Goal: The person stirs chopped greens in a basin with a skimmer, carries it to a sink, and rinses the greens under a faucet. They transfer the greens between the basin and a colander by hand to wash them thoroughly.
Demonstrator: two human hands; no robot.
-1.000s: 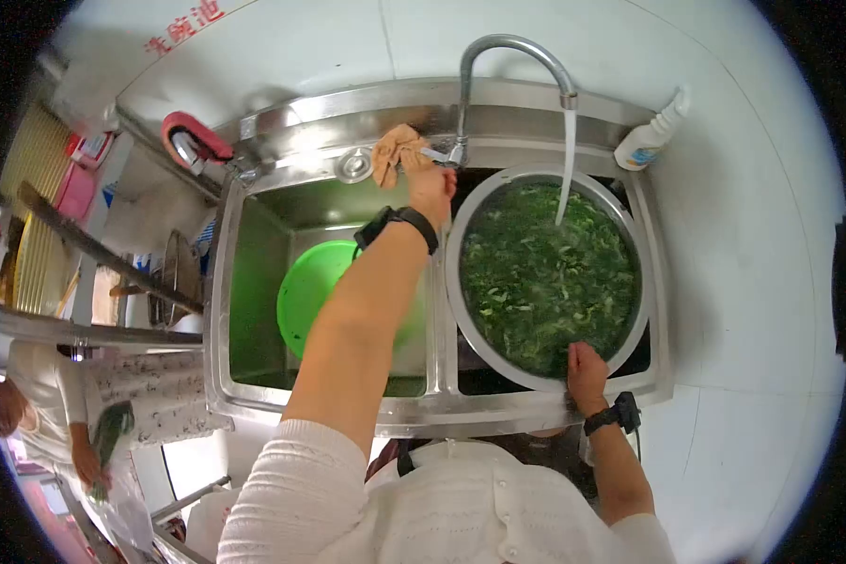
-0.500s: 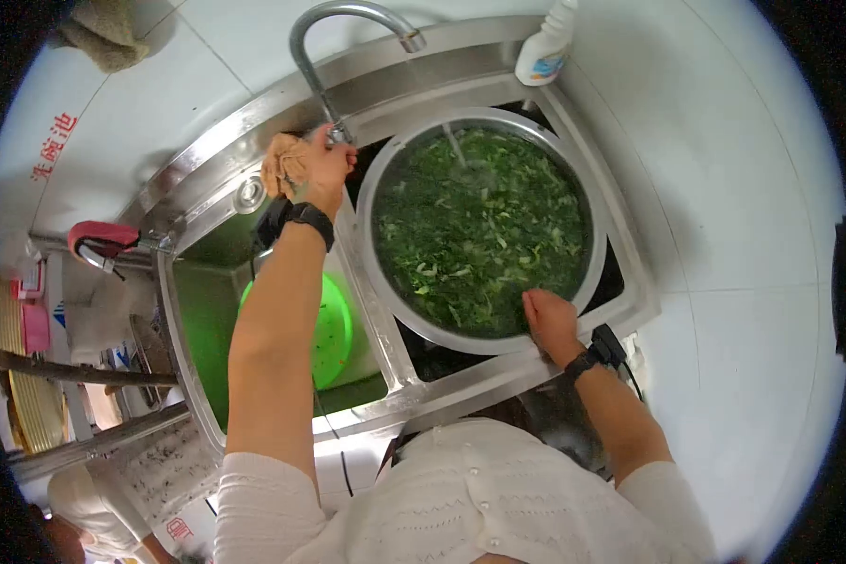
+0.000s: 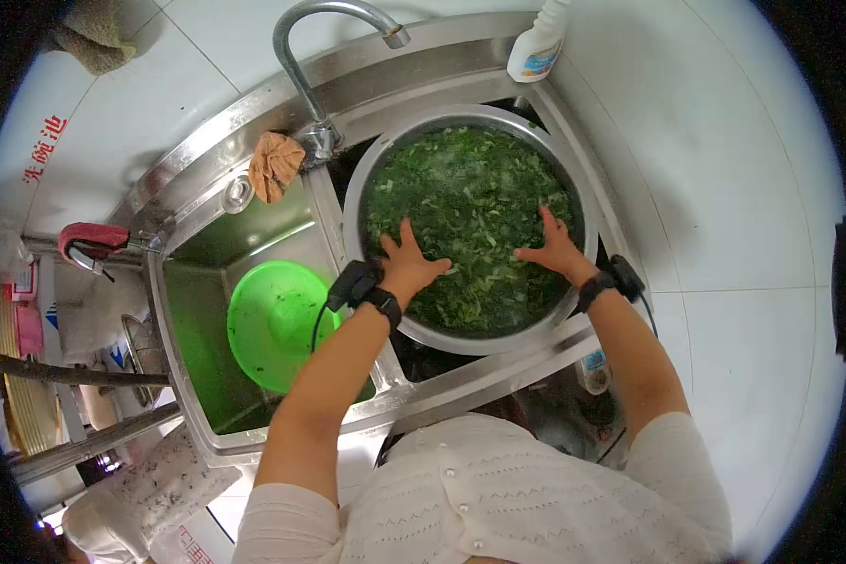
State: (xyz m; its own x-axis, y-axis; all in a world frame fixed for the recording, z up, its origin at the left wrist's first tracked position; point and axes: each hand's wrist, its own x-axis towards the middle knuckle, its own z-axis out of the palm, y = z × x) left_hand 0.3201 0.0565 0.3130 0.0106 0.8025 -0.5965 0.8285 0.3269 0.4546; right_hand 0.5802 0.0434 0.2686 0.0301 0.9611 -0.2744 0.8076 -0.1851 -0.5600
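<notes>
A large round metal basin [image 3: 354, 226] full of water and chopped leafy greens [image 3: 479, 197] sits over the right sink. My left hand [image 3: 410, 269] hovers at the left part of the basin, fingers spread over the greens, holding nothing. Over the right part, my right hand [image 3: 555, 250] also has its fingers apart and holds nothing. The curved faucet [image 3: 301, 75] stands behind the basin, with no stream showing at its spout. A brown cloth [image 3: 275, 166] hangs beside the faucet base.
A green bowl [image 3: 277, 324] lies in the left sink [image 3: 193, 320]. A white spray bottle [image 3: 539, 47] stands at the back rim. Another tap with a red cover [image 3: 94, 242] is at the left, near shelves. Another person [image 3: 113, 522] is at the lower left.
My left hand has left the faucet handle and moved down over the basin. My right hand has come off the rim and opened over the greens. The water stream has stopped.
</notes>
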